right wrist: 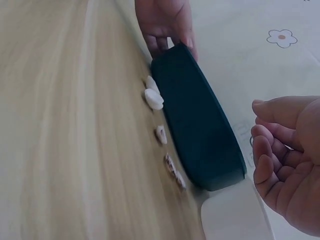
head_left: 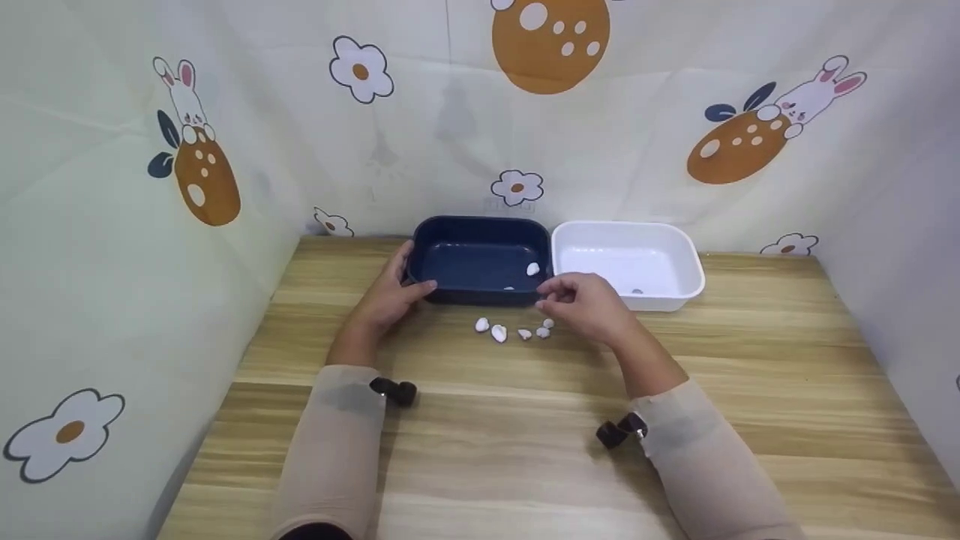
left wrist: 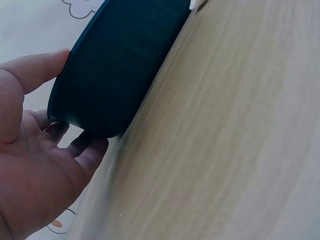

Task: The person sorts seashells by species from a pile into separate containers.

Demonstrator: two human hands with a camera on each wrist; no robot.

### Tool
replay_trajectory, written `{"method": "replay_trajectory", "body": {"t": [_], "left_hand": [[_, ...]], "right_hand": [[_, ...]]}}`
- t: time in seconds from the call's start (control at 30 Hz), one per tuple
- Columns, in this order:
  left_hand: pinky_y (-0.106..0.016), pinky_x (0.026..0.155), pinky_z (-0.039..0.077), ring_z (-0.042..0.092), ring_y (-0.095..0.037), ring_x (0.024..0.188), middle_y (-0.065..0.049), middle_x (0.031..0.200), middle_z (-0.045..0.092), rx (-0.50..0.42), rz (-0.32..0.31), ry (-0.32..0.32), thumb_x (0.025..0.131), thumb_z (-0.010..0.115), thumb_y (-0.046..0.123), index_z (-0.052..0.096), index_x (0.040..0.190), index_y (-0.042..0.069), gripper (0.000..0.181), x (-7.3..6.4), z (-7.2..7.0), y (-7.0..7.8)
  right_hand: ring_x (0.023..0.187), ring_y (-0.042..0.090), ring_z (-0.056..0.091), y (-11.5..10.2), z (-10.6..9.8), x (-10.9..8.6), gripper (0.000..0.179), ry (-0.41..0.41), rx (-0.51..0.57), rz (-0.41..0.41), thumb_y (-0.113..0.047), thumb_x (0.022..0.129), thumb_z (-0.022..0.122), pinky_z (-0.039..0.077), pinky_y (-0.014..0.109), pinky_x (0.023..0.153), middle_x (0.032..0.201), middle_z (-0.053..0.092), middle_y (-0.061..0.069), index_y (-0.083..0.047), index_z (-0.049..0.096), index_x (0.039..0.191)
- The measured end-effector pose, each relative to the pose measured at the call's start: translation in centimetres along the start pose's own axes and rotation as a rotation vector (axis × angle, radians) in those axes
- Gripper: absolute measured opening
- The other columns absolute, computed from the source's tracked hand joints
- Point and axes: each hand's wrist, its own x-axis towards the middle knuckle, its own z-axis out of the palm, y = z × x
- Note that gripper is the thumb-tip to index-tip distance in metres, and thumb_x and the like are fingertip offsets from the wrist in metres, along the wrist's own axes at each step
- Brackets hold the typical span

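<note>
Shells [head_left: 512,330] lie in a row just before the dark blue tray [head_left: 480,259], whose corner the left hand [head_left: 390,296] holds; right hand [head_left: 589,304], loosely curled and empty, should pinch one gently.

Two bare hands: left hand [head_left: 390,296], right hand [head_left: 589,304]. Long, close-fitting beige sleeves reach each wrist. Small black camera units sit at both cuffs.

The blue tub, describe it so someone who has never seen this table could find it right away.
On the wooden table, two tubs sit side by side against the patterned back wall. The blue tub is the left one, held at its left end by the left hand. Its neighbour, the white tub, is the same shape but pale; only the blue one is dark.
</note>
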Motion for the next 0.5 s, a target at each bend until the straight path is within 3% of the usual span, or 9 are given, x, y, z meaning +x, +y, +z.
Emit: {"method": "replay_trajectory", "body": {"t": [0.5], "left_hand": [[-0.044,0.139,0.007,0.008,-0.027,0.170,-0.009,0.182,0.012,0.028,0.012,-0.004,0.099,0.076,0.020,0.016,0.173,0.021,0.096,0.0,-0.1,-0.1]], "right_hand": [[0.089,0.015,0.068,1.7,0.6,-0.9,0.029,-0.061,-0.038,0.015,-0.016,0.093,0.078,0.056,0.026,0.078,0.099,0.078,0.007,-0.004,0.079,0.120]]}}
